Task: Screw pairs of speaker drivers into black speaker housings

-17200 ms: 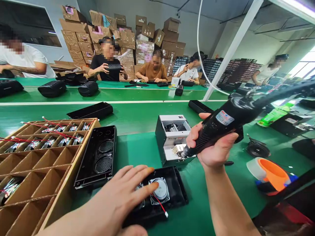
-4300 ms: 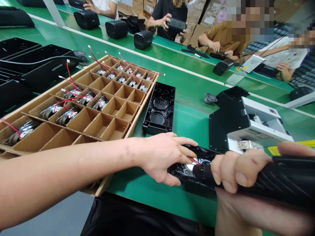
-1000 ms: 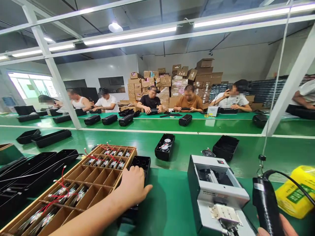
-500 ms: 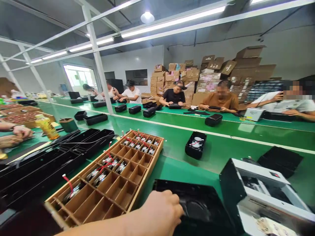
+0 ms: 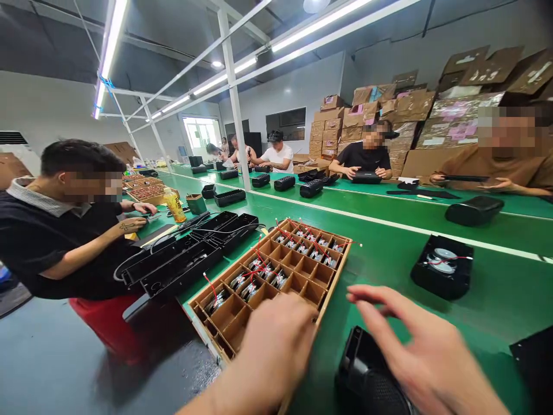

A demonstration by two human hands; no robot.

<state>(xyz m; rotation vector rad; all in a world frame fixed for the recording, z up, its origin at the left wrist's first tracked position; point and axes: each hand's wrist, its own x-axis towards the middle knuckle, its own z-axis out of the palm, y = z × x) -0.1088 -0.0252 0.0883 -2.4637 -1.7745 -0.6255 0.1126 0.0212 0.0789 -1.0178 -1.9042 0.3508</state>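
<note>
My left hand (image 5: 280,340) is over the near right side of a brown divided box (image 5: 330,297); its fingers bend down and blur, so I cannot see whether they hold anything. Several round speaker drivers (image 5: 265,271) with red wires sit in the box's compartments. My right hand (image 5: 427,346) is open, fingers stretched out to the left and apart from the thumb. Just below it a black speaker housing (image 5: 360,369) with a mesh grille lies on the green bench, partly hidden by the hand. Farther back stands another black housing (image 5: 444,276) with a driver and red wire inside.
Long black casings (image 5: 185,271) with a cable lie left of the box, beside a co-worker (image 5: 64,230). A yellow bottle (image 5: 173,206) stands behind them. Across the green bench (image 5: 380,230), several people handle black cases. A dark panel edge (image 5: 536,363) shows at right.
The view has turned left. My left hand has left the dark case and is now over the divided box. My right hand has come into view above a housing with a grille.
</note>
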